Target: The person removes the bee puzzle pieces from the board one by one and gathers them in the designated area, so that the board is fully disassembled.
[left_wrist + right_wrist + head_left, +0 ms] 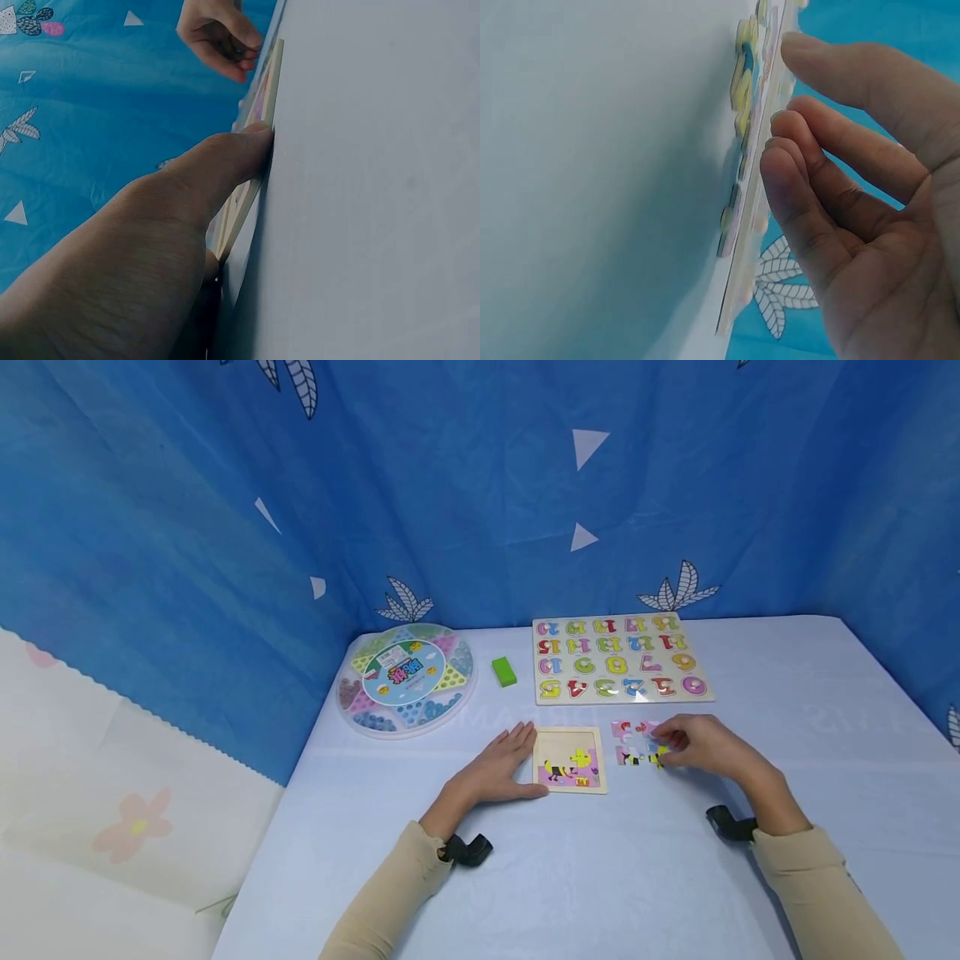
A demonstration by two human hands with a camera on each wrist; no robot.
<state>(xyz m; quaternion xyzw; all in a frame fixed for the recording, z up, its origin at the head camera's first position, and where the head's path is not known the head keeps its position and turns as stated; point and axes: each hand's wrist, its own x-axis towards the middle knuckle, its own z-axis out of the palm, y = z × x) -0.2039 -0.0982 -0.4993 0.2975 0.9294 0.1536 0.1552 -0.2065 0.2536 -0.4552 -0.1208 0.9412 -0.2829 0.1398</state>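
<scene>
My left hand lies at the left side of a small square wooden puzzle board, its fingers stretched out along that edge. In the left wrist view, its thumb touches the edge of the board. Yellow, pink and black pieces fill the near part of the board; the far part is bare wood. Just right of the board lie several loose jigsaw pieces, seen edge-on in the right wrist view. My right hand hovers over them, fingers bent, with a gap between thumb and fingertips and nothing visible between them.
A wooden number puzzle lies behind the loose pieces. At the back left is a round, clear-lidded board game case holding coloured beads. A green block sits between them. Blue curtains hang along the table's back and left.
</scene>
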